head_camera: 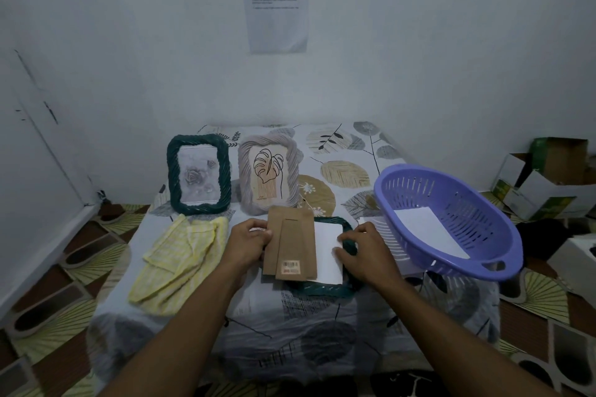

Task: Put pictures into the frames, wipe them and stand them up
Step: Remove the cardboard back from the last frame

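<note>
Green frame (325,288) lies face-down on worktop (258,316), white picture (329,251) inside. Left grip (250,243) pinches backing board (290,242) by its left edge. Board's long axis runs near-to-far, overlapping frame's left half; seating it likely means shifting right. Right grip (362,251) clasps frame's right rim.

A dark green frame (198,175) holding a rose picture and a grey frame (267,175) holding a leaf drawing stand upright side by side. In front of them a second green frame (325,291) lies face down. A white sheet (329,256) lies in it, with a brown backing board (290,246) over its left part. A yellow checked cloth (177,258) lies crumpled to the left.
</note>
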A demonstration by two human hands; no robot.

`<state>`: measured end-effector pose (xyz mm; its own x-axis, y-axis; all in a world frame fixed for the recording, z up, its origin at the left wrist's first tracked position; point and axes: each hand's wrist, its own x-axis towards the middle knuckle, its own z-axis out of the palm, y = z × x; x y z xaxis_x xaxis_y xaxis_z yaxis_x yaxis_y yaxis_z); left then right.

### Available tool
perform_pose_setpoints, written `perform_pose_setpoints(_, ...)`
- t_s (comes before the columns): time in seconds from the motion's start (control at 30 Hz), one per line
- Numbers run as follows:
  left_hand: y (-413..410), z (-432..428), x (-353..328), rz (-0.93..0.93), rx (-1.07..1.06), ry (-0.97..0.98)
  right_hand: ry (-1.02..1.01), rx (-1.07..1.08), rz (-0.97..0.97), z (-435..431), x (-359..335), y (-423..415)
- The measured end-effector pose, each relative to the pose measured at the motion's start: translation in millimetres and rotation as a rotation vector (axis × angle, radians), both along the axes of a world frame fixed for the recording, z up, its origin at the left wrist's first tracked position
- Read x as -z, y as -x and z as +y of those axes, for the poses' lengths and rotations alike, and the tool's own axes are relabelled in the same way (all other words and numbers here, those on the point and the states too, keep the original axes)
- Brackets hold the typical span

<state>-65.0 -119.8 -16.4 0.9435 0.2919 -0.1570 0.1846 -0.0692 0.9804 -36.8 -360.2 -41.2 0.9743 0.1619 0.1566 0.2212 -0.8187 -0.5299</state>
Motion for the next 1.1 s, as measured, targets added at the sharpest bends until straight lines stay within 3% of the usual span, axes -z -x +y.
perform_pose_setpoints(0.37, 5.7, 31.6, 13.3, -0.010, -0.090, -0.194, -0.014, -0.021, 0.022, -5.0, 5.4, -7.2)
perform_pose_setpoints(0.63, 13.0, 52.6, 17.8, 0.024, -0.185, -0.579, -0.056, 0.014, -0.044, 1.0, 11.4, -2.7)
perform_pose_setpoints(0.73, 18.1, 51.7, 19.8, -0.071, -0.184, -0.752, -0.063, 0.016, -0.056, 3.0, 11.4, -3.3)
perform_pose_setpoints(0.9, 17.1, 37.6, 23.6, -0.228, 0.033, -0.909, -0.029, -0.002, -0.080, 5.1, 11.5, -3.0)
perform_pose_setpoints(1.0, 16.3, 34.7, 34.7, -0.191, 0.184, -1.026, 0.008, -0.038, -0.078, 2.5, 10.7, -3.6)
perform_pose_setpoints(1.1, 18.0, 38.6, 43.0, -0.169, 0.197, -1.036, 0.010, -0.060, -0.081, -0.4, 8.4, -4.7)
